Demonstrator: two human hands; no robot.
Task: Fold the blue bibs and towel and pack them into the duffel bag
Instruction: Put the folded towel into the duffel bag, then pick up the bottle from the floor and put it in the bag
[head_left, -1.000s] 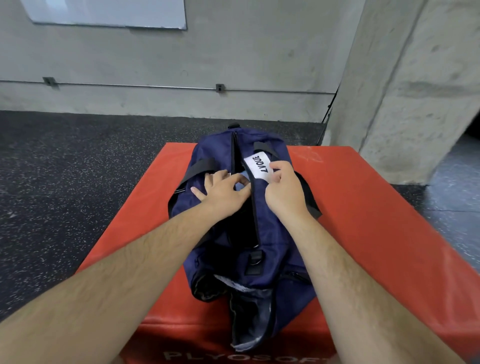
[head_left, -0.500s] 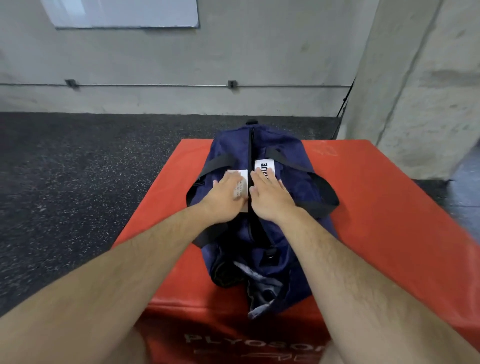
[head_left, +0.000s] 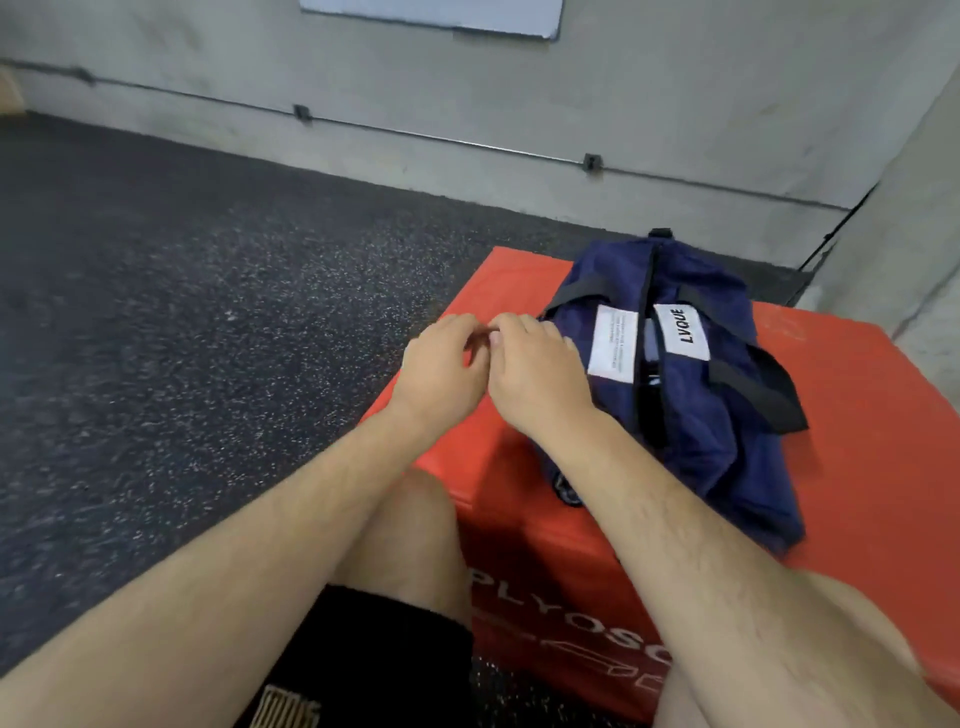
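Navy duffel bag (head_left: 717, 431), long axis running away

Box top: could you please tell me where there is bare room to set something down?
The widest bare patch lies right of the bag, out to the box edge. A smaller one sits at the far left corner, beyond the left hand and right hand, which crowd the near left beside the bag.

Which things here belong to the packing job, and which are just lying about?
Job: navy duffel bag, left hand, right hand. Bibs and towel are not visible.
Just there: red box under the bag, whiteboard, wall pipe, speckled floor.
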